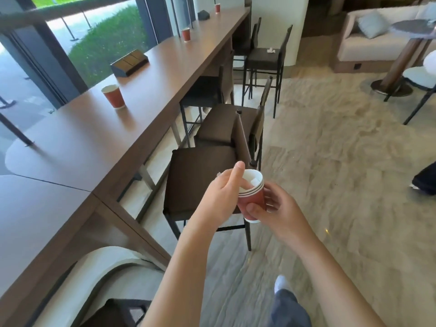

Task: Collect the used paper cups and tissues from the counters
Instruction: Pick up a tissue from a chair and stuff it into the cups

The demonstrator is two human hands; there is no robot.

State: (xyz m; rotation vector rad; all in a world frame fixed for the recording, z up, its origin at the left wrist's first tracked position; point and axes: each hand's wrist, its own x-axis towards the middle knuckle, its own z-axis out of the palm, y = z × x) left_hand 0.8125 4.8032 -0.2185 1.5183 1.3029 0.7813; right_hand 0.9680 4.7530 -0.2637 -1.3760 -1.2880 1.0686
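My right hand grips a stack of red paper cups from the right side, held tilted above a stool. White tissue fills the top cup. My left hand is at the stack's rim, its fingers reaching into the top cup on the tissue. On the long brown counter to my left stands a red cup, with a second cup farther along and a third cup at the far end. A crumpled white tissue lies on a far stool's seat.
Dark bar stools line the counter's right side. A brown box and a dark object sit on the counter. A sofa, a round table and a white chair stand at right, where another person's foot shows.
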